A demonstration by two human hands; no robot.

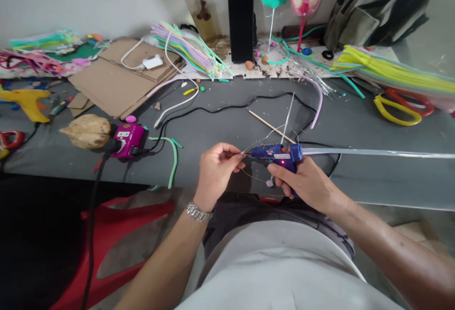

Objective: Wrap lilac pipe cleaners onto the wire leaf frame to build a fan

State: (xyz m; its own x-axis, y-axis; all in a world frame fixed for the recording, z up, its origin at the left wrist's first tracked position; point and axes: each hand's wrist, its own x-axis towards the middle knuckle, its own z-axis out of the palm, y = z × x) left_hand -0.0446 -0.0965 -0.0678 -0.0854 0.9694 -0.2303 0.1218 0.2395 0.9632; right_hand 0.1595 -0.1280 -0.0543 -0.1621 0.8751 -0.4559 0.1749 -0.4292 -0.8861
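Note:
My right hand (298, 182) is wrapped round the handle of a blue glue gun (275, 152), whose small red light is lit. A long clear glue stick (377, 152) juts from the gun's rear toward the right. The nozzle points left and meets the fingertips of my left hand (223, 165). Those fingers pinch a thin wire (253, 176), which curves down to a small pale purple piece (269, 183) beneath the gun. Exactly what sits at the pinched end is too small to make out. Behind the gun lies a thin wooden stick (268, 125).
A magenta power adapter (128, 140) with cords stands at left, near a yellow glue gun (28, 101). Cardboard sheets (117, 82), pipe cleaner bundles (188, 49), a black phone (241, 28) and scissors (398, 111) line the back. A black cable (220, 110) winds across the grey table.

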